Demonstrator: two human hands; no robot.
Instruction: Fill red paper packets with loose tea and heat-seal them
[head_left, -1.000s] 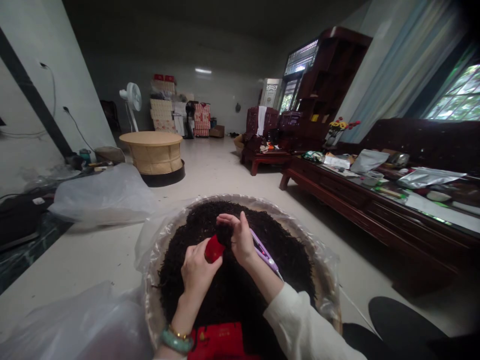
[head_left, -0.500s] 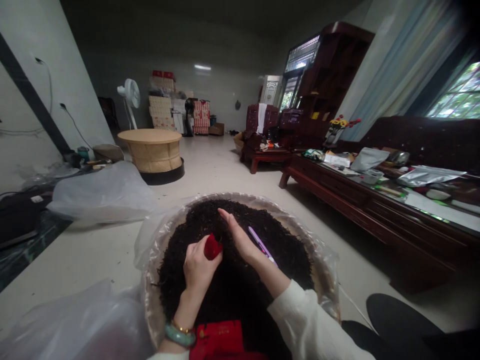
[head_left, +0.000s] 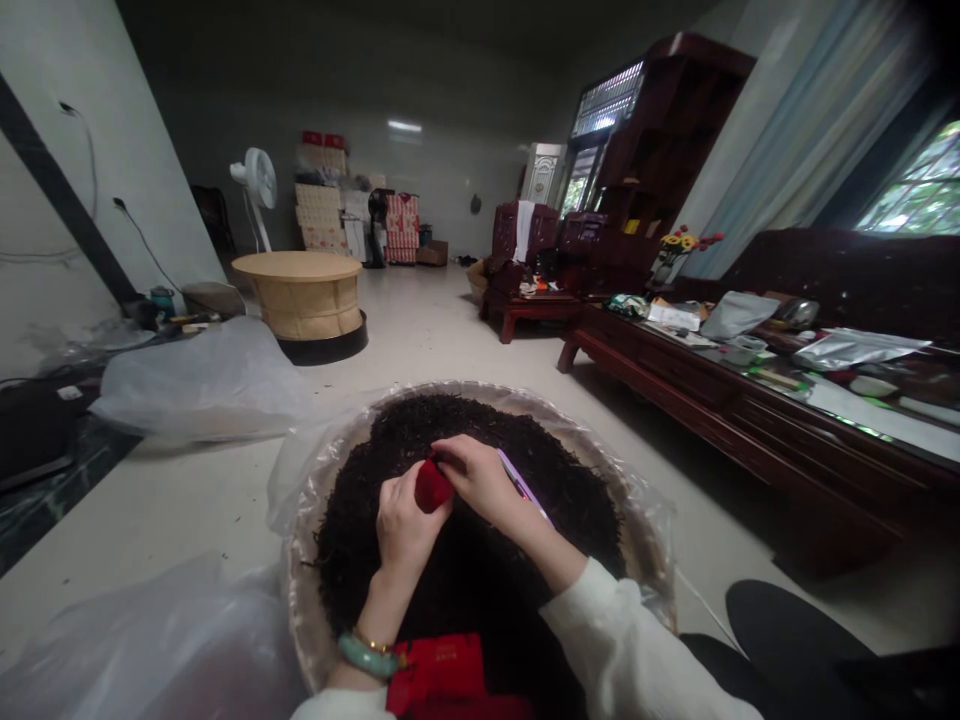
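A wide round basket (head_left: 645,560) lined with clear plastic lies in front of me, heaped with dark loose tea leaves (head_left: 540,490). Over the heap my left hand (head_left: 403,530) is closed around a small red pouch (head_left: 432,487), a jade bangle on that wrist. My right hand (head_left: 478,478) pinches the pouch's top edge with fingers curled. A purple pen-like tool (head_left: 517,482) rests on the leaves just right of that hand. A flat red packet (head_left: 442,668) lies at the basket's near rim.
Clear plastic bags lie on the floor at left (head_left: 202,385) and near left (head_left: 135,650). A long dark wooden table (head_left: 750,420) with foil bags runs along the right. A round bamboo drum (head_left: 304,300), a fan and stacked boxes stand farther back.
My right hand, holding a pinch of leaves above the pouch a second ago, flattened out, then curled back onto the pouch's top. The left hand kept hold of the pouch.
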